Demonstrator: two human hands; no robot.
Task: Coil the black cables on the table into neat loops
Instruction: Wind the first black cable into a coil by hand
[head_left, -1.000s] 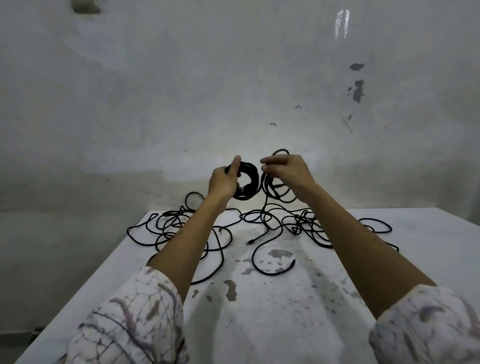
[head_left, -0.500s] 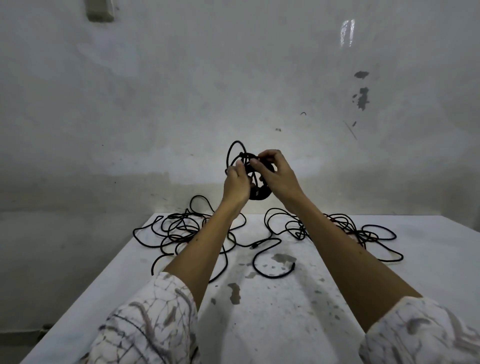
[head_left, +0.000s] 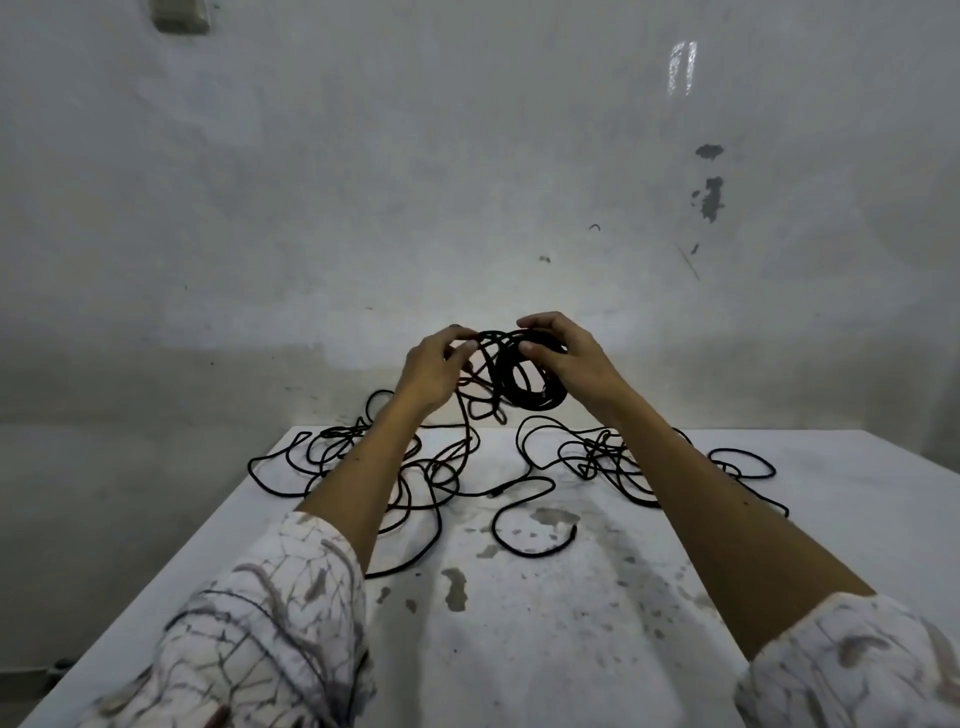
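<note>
Both my hands are up over the table (head_left: 519, 649)'s far edge. Right hand (head_left: 574, 364) grips a tight black coil (head_left: 524, 379), thumb through its middle. Left hand (head_left: 434, 371) pinches a loose strand (head_left: 485, 345) just beside the coil. Below, tangled cables (head_left: 415, 467) sprawl on the stained white top, a second tangle (head_left: 613, 457) lying under my right forearm. Blotchy wall (head_left: 467, 156) behind.

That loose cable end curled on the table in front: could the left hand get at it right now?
Probably not at once. The cable end lies in the open on the table, but the left hand is raised, pinching a strand beside the coil held by the right hand.
</note>
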